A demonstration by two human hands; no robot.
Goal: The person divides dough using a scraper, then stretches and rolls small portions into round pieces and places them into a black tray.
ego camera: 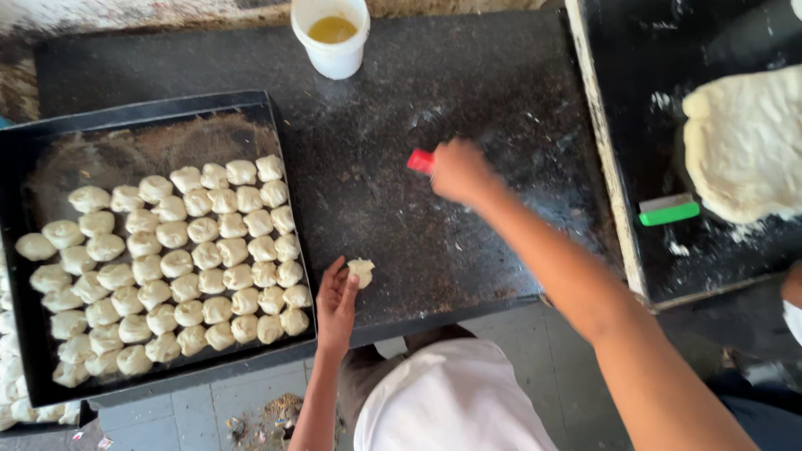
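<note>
My left hand [337, 302] rests on the dark worktop [468, 92] near its front edge, fingertips touching a small pale dough piece [362, 270]. It lies just right of a black baking tray [159, 113] packed with rows of several small dough balls [194, 255]. Farther back on the worktop, my right hand [458, 171] is closed around a scraper with a red handle [420, 160]; its blade is hidden under the hand.
A white bucket of yellow oil [332, 35] stands at the back edge. To the right, a black board [643, 100] carries a large dough mass [746, 142] and a green-handled scraper [668, 209]. Part of another person [792, 301] shows at the right edge.
</note>
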